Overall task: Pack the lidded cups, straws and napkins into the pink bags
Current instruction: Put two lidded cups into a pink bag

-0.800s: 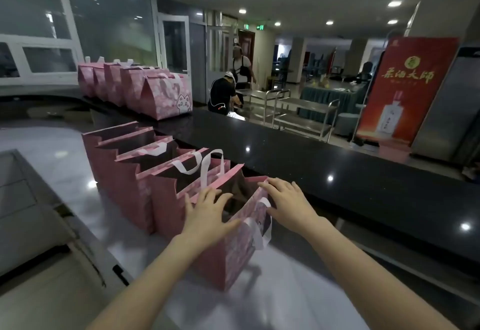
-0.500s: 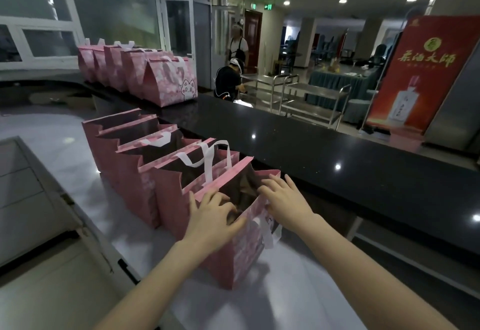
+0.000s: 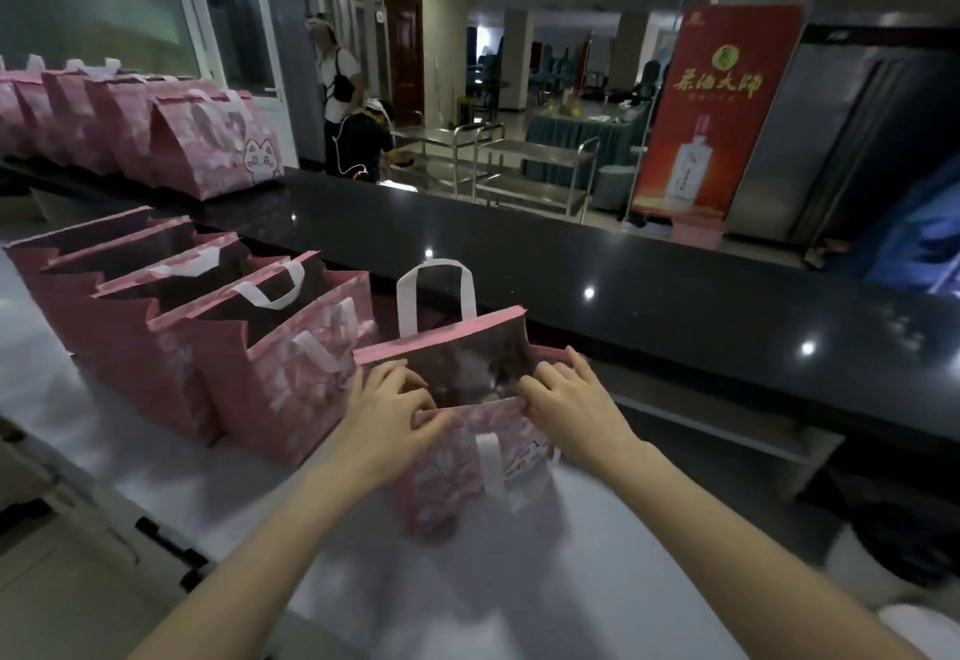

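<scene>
Head view.

- Held bag (image 3: 467,477): pink, cat print. Stands upright on the pale worktop (image 3: 363,586), mouth up. The mouth's long axis runs left to right, with the printed face toward the wearer. The far handle stands up and the near handle hangs down the front. The contents are blurred and cannot be told.
- Left hand (image 3: 387,412): at the bag's near-left corner, fingers curled over the rim and pinching it.
- Right hand (image 3: 571,410): at the near-right corner, likewise pinching the rim.
- Open bags (image 3: 156,326): a row to the left of the held bag, mouths gaping. Judged not yet finished.
- Closed bags (image 3: 208,144): a row behind and to the left of the held bag, tops folded. Judged packed.
- Cups, straws, napkins: none visible loose.
</scene>
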Available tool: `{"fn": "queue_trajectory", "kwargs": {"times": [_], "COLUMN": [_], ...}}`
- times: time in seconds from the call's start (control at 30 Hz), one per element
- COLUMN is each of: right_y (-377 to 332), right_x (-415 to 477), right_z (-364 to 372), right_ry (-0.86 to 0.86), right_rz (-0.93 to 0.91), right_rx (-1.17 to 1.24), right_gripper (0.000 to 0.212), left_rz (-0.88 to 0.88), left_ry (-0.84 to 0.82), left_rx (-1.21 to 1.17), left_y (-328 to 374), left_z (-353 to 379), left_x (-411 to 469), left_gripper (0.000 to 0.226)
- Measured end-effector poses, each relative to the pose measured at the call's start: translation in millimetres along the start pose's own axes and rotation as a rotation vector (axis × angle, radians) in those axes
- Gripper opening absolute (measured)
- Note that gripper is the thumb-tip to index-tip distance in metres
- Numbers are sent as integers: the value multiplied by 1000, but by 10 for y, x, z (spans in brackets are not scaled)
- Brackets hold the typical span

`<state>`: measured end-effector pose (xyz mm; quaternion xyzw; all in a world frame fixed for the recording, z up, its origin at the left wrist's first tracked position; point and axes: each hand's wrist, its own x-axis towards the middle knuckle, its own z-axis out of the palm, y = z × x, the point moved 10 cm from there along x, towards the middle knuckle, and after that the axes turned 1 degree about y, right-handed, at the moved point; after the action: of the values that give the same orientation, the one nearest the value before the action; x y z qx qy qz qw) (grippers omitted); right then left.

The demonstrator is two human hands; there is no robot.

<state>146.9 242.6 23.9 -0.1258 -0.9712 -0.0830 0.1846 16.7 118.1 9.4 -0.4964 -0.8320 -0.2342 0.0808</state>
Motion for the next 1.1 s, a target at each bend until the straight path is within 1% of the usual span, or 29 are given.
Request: {"fn": "queue_trajectory", "kwargs": {"times": [0.1,0.23,0.33,0.43,0.57,0.63,0.73,0.8,0.87,0.9,1.0,1.03,1.1], "right_y": [212,416,564,728,837,875,1034,1224,1499,1647,1914,1944,1960], "right_x": [-478,-1029,-1410,-1741,-1996,-2078,-2290,-2504,-2770,-2917,-3352,-3456,-3599], "right_z": [-119,-341,-502,-675,-764,-799,-893,-944,-911,-841,-495,-397,-255], "right_ry": [-44,-39,-21,42,55,48,65,60,-16,-102,-454,-528,-604], "right_rz": [49,117,183,248,267,281,361,431,532,592,703,712,718], "right_rx": [-29,-65,-118,-116,-91,-55,39,64,58,41,15,23,38], "right_gripper": [17,20,22,21,18,27,49,54,52,52,69,75,84], "left_rz": [47,125,180,236,270,253,242,245,257,266,301,312,334], "left_ry": [-14,8,-46,-100,-146,-176,-203,-199,-177,-160,-116,-104,-87], "left_rx": [-99,-196,-217,-212,-178,-169,-162,-150,-131,-129,-134,-129,-109], "left_y": [426,981,1354,1661,1922,1972,2008,2027,2061,2083,2135,2155,2195], "left_z": [128,282,459,600,729,774,782,733,640,587,458,432,406], "left_x": [-13,-45,-77,-95,-140,-162,-197,-221,-244,-255,-278,-282,-273], "left_gripper": [40,29,26,30,34,40,44,46,54,58,68,69,72]}}
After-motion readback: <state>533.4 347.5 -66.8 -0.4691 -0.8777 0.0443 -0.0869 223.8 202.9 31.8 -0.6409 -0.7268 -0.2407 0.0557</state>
